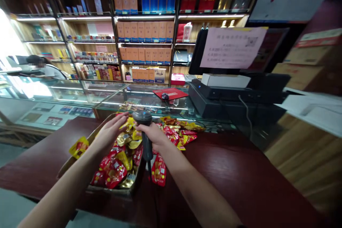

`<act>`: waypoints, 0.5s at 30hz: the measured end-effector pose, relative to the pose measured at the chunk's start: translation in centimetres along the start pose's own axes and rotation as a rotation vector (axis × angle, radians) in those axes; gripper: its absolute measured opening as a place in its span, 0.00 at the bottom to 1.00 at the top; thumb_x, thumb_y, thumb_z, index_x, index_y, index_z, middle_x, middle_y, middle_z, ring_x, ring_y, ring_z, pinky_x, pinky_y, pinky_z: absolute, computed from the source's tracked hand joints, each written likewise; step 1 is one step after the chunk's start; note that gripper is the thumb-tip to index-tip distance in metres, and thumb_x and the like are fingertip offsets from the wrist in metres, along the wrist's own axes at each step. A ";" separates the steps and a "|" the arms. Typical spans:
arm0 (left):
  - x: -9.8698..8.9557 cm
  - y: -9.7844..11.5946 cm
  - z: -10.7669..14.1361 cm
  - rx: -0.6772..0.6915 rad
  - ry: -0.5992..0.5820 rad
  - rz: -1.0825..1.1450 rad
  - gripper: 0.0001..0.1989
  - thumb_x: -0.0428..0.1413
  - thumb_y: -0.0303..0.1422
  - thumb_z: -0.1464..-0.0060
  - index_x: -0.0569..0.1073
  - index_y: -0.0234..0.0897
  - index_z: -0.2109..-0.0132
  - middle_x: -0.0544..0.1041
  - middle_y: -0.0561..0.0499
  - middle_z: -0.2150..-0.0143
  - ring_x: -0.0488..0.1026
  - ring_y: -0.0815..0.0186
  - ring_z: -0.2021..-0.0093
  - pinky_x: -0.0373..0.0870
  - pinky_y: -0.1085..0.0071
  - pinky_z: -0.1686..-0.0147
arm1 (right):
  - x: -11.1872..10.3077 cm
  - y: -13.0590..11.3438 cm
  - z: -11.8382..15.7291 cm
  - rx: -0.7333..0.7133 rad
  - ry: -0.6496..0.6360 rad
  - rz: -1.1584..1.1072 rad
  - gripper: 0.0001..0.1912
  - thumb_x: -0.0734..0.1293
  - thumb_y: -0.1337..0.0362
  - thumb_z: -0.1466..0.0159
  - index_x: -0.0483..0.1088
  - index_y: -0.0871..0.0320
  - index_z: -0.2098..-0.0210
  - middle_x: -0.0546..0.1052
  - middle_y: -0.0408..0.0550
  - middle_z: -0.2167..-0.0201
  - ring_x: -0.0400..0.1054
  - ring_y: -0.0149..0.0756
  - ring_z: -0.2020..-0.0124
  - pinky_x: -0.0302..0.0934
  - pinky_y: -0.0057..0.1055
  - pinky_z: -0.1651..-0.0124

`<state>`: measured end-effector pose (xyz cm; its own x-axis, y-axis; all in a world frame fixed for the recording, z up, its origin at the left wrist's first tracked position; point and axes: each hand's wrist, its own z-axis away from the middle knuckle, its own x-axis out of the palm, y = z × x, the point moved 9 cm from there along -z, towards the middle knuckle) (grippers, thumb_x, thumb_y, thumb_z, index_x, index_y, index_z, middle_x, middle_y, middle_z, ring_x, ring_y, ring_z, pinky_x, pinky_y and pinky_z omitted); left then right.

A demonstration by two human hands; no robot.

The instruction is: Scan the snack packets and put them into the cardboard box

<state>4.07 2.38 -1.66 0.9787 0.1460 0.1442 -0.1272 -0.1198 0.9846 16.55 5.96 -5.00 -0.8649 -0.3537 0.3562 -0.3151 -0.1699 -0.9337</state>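
Two forearms point(191, 178); right hand point(154, 134) grips one scanner point(147, 146), left hand point(109, 130) over one box point(110, 190).

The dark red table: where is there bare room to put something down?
On the table, the widest bare patch lies between the right forearm and the wood-grained panel; another lies left of the packet-filled box. The middle is crowded: box, loose packets, and the scanner in the right hand.

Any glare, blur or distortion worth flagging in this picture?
Head view: white glare at the far left edge; bright streaks across the clear glass counter; small print unreadable on the pink paper sign; brown cardboard boxes smeared at right.
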 end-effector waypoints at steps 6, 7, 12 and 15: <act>9.3 -8.9 1.9 -0.403 -0.220 -0.031 0.18 0.60 0.39 0.53 0.74 0.40 0.53 0.73 0.44 0.47 0.66 0.57 0.45 0.65 0.66 0.55 | -11.0 2.4 3.7 0.075 0.264 -0.037 0.09 0.69 0.68 0.57 0.70 0.61 0.74 0.69 0.39 0.81 0.62 0.25 0.77 0.60 0.25 0.69; 9.8 -10.5 2.2 -0.462 -0.216 -0.068 0.18 0.60 0.39 0.54 0.75 0.40 0.54 0.72 0.43 0.47 0.65 0.55 0.44 0.65 0.65 0.57 | -12.4 3.5 4.6 0.126 0.297 -0.042 0.08 0.68 0.69 0.57 0.69 0.61 0.74 0.68 0.39 0.82 0.62 0.25 0.78 0.61 0.25 0.70; 9.7 -16.5 3.9 -0.645 -0.236 -0.131 0.16 0.64 0.37 0.60 0.75 0.39 0.61 0.78 0.43 0.59 0.71 0.52 0.54 0.67 0.65 0.66 | -15.8 8.2 8.9 0.238 0.325 -0.065 0.06 0.67 0.70 0.56 0.66 0.62 0.77 0.65 0.38 0.84 0.61 0.25 0.80 0.64 0.28 0.70; 11.1 -17.1 4.6 -0.546 -0.358 -0.049 0.14 0.63 0.39 0.59 0.75 0.37 0.64 0.78 0.46 0.71 0.74 0.58 0.67 0.67 0.67 0.71 | -15.3 10.0 10.2 0.277 0.285 -0.120 0.06 0.66 0.70 0.56 0.66 0.61 0.75 0.65 0.38 0.84 0.63 0.27 0.79 0.65 0.31 0.69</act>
<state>17.84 1.57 -17.34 0.9665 -0.2091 0.1488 -0.0520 0.4084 0.9113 30.62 0.31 -19.47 -0.9142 -0.0539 0.4016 -0.3369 -0.4497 -0.8272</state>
